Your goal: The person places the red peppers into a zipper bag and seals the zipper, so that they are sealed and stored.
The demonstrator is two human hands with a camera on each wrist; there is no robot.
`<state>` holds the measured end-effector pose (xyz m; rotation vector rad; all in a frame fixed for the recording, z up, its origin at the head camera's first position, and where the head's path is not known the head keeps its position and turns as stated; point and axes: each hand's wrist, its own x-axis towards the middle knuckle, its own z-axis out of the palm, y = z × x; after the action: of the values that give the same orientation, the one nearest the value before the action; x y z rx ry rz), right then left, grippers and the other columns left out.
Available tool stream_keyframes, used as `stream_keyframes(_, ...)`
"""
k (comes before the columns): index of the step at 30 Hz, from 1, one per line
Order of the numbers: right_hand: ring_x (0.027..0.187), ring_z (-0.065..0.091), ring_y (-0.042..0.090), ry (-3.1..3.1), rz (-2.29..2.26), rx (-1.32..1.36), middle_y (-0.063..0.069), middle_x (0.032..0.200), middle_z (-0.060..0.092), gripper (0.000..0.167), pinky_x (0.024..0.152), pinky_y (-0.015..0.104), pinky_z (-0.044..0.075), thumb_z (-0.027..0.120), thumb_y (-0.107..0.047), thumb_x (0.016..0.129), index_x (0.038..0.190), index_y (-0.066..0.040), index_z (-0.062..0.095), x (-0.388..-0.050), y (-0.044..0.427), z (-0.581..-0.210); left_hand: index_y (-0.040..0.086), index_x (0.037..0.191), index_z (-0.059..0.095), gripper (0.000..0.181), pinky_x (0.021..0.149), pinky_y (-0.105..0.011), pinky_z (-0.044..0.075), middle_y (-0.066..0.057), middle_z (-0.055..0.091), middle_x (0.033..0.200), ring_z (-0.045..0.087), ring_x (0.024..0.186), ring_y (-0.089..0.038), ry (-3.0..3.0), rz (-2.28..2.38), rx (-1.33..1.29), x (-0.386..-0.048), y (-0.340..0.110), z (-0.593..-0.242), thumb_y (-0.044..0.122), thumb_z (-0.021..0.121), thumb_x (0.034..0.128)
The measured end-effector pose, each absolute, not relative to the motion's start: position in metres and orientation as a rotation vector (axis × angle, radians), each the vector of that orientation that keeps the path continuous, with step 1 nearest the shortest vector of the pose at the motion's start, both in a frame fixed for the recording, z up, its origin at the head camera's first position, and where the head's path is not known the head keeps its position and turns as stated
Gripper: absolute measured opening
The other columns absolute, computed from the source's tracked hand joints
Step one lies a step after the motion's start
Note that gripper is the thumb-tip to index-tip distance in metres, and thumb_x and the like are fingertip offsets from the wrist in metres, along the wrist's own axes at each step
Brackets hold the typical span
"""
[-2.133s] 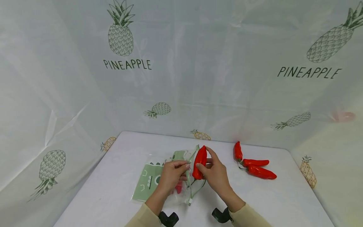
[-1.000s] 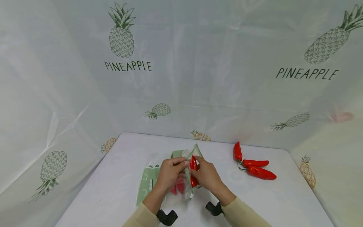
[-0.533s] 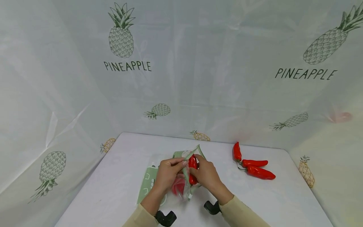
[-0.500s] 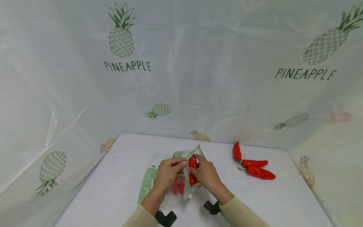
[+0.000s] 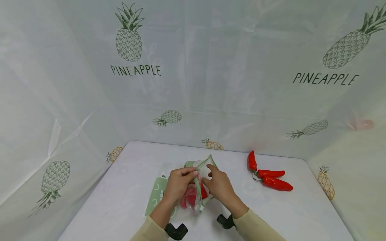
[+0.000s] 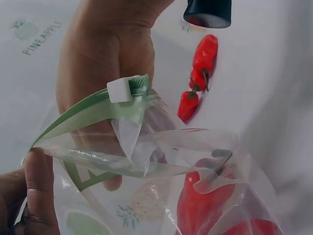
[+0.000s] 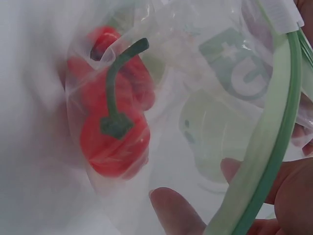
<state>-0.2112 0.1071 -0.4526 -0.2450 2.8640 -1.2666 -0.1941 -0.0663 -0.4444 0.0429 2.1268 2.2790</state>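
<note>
My left hand pinches the green zip edge of a clear zip bag, which has a white slider. Several red chili peppers lie inside the bag; one pepper with a green stem sits uppermost, below the mouth. At that mouth is my right hand, its thumb and index finger apart with nothing between them. In the right wrist view the fingertips reach just inside the opening, apart from the pepper. The left hand partly hides the bag in the head view.
To the right on the white table lie three more red peppers, stems together. A flat green-printed clear bag lies left of the left wrist. A white curtain with pineapple prints hangs behind the table's far edge.
The right hand brought a red pepper leftward into the bag's mouth and let it go. It has dropped down into the bag. The left hand keeps its hold on the bag's edge.
</note>
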Motion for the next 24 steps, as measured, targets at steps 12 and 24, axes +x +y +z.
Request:
stream_keyframes(12,0.100,0.075,0.028,2.971,-1.304,-0.342,0.012,0.113,0.078,0.042,0.082,0.048,0.064,0.077,-0.023,0.097,0.134,-0.004,0.069,-0.207,0.118,-0.451,0.001,0.118,0.079,0.026,0.065,-0.027,0.065,-0.006,0.073,0.092,0.068,0.069,-0.010,2.205,2.196,0.000,-0.195,-0.062,-0.450,0.016,0.079,0.0966)
stream_keyframes(24,0.107,0.073,0.020,2.982,-1.410,-0.421,0.003,0.114,0.078,0.037,0.086,0.036,0.065,0.080,-0.019,0.096,0.131,-0.011,0.072,-0.209,0.147,-0.452,0.000,0.123,0.077,0.030,0.067,-0.030,0.066,-0.009,0.075,0.095,0.070,0.069,-0.012,2.131,2.216,0.019,-0.190,-0.059,-0.457,0.017,0.077,0.0983)
